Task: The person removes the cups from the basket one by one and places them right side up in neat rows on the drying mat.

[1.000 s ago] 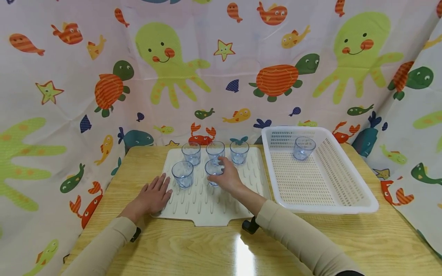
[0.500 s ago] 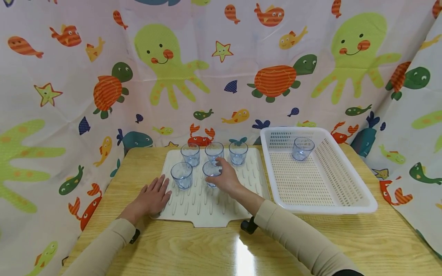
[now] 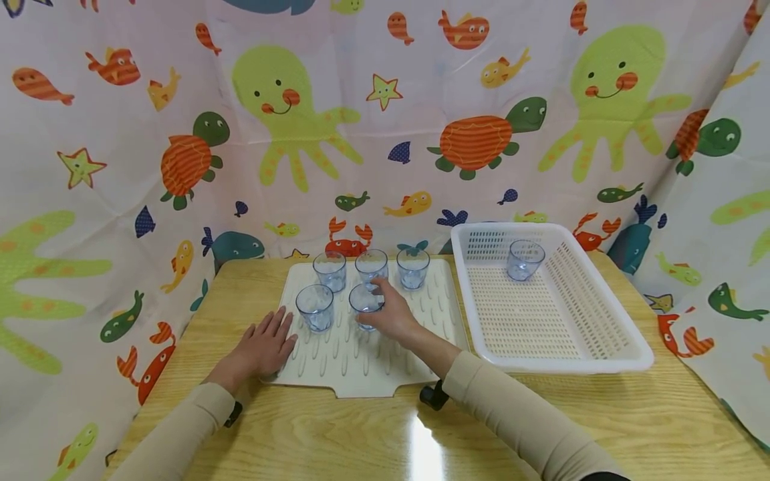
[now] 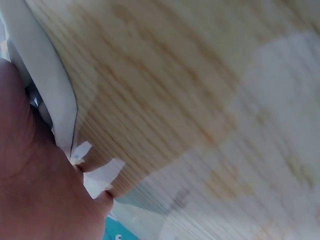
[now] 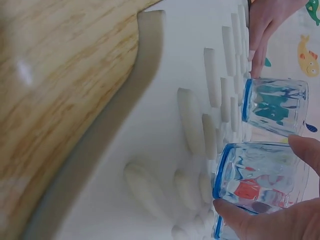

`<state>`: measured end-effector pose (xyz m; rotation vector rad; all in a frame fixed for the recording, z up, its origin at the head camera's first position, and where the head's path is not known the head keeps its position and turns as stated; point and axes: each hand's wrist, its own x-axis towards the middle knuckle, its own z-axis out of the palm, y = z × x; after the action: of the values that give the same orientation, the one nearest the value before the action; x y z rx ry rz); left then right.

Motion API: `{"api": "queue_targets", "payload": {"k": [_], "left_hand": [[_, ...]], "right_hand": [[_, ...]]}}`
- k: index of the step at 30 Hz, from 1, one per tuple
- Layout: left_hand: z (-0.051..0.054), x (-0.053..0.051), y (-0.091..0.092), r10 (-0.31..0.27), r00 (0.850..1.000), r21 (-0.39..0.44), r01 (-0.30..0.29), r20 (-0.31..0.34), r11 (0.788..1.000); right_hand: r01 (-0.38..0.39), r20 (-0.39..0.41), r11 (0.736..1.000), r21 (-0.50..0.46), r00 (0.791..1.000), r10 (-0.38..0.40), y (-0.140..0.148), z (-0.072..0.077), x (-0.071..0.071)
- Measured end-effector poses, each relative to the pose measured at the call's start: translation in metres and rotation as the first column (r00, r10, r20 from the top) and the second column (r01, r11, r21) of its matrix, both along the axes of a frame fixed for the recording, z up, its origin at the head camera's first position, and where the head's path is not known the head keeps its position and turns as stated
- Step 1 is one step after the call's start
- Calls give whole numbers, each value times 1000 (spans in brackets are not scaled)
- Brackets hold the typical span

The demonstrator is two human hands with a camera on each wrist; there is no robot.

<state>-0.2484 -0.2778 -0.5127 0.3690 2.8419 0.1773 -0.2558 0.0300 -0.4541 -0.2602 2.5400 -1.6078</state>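
Note:
My right hand (image 3: 391, 312) holds a clear blue-tinted glass (image 3: 363, 302) between thumb and fingers. This glass stands upright in the middle of the front row on a white ridged draining mat (image 3: 373, 384). To its left is another glass (image 3: 315, 310), apart from it. A back row holds a left glass (image 3: 329, 272), a middle glass (image 3: 371, 262) and a right glass (image 3: 413, 270). In the right wrist view the thumb touches near the thick blue base of the held glass (image 5: 260, 175). My left hand (image 3: 263, 346) rests with fingers extended on the mat's left edge.
At the right stands a white perforated plastic basket (image 3: 577, 366), with one glass (image 3: 525, 260) near its back. Mat and basket sit on a wooden table (image 3: 313, 434). A curtain (image 3: 373, 153) with sea-animal prints hangs behind and at the sides.
My right hand and the glass it holds have shifted slightly left on the mat, nearer the front left glass. The left hand stays in place. The head view has drifted a little.

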Motion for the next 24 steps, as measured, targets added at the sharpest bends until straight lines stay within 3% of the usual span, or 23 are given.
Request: {"api": "queue_targets", "payload": {"k": [7, 12, 16, 24], "left_hand": [[-3, 0, 0, -6, 1000, -12, 6, -19, 1000], [-2, 0, 2, -4, 1000, -12, 4, -15, 1000], [-1, 0, 4, -3, 1000, -14, 3, -4, 1000], [1, 1, 2, 5, 1000, -14, -5, 5, 1000]], "right_hand": [[5, -6, 1000, 27, 1000, -5, 0, -5, 0], [38, -23, 998, 59, 999, -37, 4, 1, 5], [70, -51, 994, 78, 997, -66, 11, 7, 12], [50, -68, 993, 103, 997, -43, 20, 25, 33]]}}
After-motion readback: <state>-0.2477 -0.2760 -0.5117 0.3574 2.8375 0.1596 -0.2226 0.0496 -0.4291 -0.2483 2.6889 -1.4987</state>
